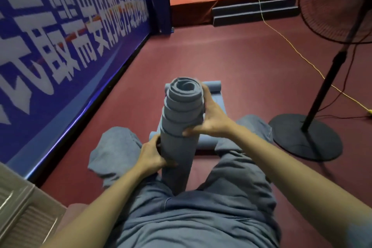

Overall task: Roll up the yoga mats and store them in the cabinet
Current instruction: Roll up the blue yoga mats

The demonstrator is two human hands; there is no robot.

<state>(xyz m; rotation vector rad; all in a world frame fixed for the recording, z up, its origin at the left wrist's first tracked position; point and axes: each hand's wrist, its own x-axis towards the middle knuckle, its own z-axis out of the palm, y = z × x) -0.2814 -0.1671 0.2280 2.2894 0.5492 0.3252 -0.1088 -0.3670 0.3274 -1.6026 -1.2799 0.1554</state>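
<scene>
Yoga mats are the concern: one rolled mat (pixel 181 119) stands on end between the person's knees, its coil stepped out unevenly at the top, probably being squared up before storage. A second mat (pixel 216 96) lies on the red floor (pixel 221 50) just beyond, curled at both ends and not yet rolled up. Near left, a pale panelled cabinet (pixel 18 207) shows only a corner; its contents cannot be seen. The right hand (pixel 211 115) wraps the upper coil; the left hand (pixel 154 154) grips the roll lower down, steadying it.
</scene>
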